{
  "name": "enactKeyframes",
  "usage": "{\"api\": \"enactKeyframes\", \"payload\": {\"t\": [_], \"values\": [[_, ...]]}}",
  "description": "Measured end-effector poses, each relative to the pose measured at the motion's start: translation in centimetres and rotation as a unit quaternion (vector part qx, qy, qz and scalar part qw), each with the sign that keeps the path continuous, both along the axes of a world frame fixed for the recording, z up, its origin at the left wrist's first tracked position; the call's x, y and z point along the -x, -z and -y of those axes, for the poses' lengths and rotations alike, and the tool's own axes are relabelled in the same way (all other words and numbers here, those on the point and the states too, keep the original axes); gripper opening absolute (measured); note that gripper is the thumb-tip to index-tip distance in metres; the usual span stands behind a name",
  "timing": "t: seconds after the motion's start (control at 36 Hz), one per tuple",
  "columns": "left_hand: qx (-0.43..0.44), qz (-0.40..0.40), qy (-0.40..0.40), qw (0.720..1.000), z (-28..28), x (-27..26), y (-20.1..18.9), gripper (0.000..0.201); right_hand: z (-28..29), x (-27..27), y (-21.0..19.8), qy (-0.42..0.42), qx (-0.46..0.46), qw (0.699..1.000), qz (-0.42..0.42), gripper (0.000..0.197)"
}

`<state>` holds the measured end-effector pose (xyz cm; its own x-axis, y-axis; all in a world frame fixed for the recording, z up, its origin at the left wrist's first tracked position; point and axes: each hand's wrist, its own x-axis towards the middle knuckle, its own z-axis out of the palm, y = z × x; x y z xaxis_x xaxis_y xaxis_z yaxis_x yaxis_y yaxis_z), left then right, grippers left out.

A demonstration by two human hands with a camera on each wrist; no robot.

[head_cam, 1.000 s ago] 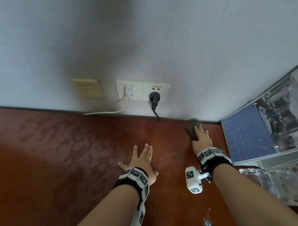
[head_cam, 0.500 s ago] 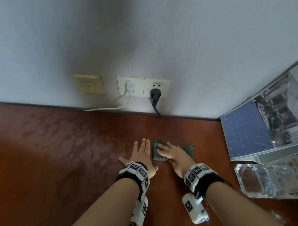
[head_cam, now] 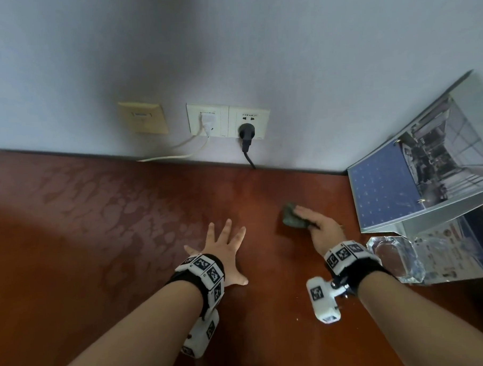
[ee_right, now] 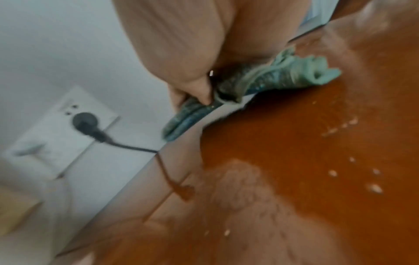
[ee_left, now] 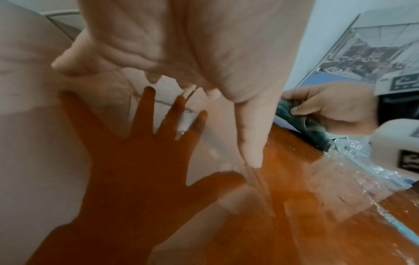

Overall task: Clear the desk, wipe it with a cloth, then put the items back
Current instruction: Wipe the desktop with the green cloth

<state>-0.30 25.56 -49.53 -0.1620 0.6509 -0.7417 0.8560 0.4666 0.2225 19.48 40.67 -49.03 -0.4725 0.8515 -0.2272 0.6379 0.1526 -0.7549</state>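
Observation:
A dark green cloth lies crumpled on the red-brown desk, right of centre. My right hand presses down on it, with the thumb and fingers curled round its folds; the left wrist view shows the cloth pinched under that hand, and the right wrist view shows the cloth bunched beneath the palm. My left hand lies flat on the desk with its fingers spread, about a hand's width left of the cloth, and holds nothing.
An open ring binder leans against the wall at the right, with a clear glass ashtray on papers in front of it. Wall sockets hold a black plug and a white cable. Damp streaks mark the desk's left side.
My right hand slid the cloth from the back edge towards my left hand, then back to the right, where it is now. The left hand has stayed flat in place.

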Motion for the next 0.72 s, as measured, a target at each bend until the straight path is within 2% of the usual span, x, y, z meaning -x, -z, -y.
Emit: {"api": "enactKeyframes", "payload": {"t": [0.06,0.14,0.22,0.31,0.42,0.56,0.67,0.72], "values": [[0.016,0.002,-0.015,1.000,0.1,-0.4,0.0,0.120,-0.8,-0.2,1.0,0.037,-0.003,0.996,0.077,0.054],[0.021,0.005,-0.024,0.999,0.2,-0.6,0.2,0.122,-0.6,0.6,2.6,-0.011,-0.013,0.985,0.171,0.063],[0.018,0.014,-0.033,0.999,0.2,-0.5,0.0,0.123,0.8,1.7,2.5,-0.068,-0.013,0.984,0.167,0.064],[0.013,0.015,-0.035,0.999,0.4,-0.5,-0.1,0.122,3.2,2.0,2.4,-0.162,-0.034,0.970,0.176,0.065],[0.006,0.013,-0.035,0.999,0.5,-0.5,-0.4,0.123,6.4,1.3,2.8,-0.245,-0.042,0.957,0.148,0.071],[0.013,0.007,-0.001,1.000,1.4,-0.2,-0.8,0.125,9.7,0.3,2.4,-0.343,-0.057,0.925,0.151,0.072],[0.022,0.016,0.027,0.999,2.7,-1.0,-1.1,0.125,11.6,0.0,1.7,-0.412,-0.024,0.897,0.157,0.070],[0.022,0.024,0.029,0.999,3.5,-1.7,-1.1,0.124,12.3,-0.3,1.7,-0.406,0.034,0.903,0.134,0.064]]}}
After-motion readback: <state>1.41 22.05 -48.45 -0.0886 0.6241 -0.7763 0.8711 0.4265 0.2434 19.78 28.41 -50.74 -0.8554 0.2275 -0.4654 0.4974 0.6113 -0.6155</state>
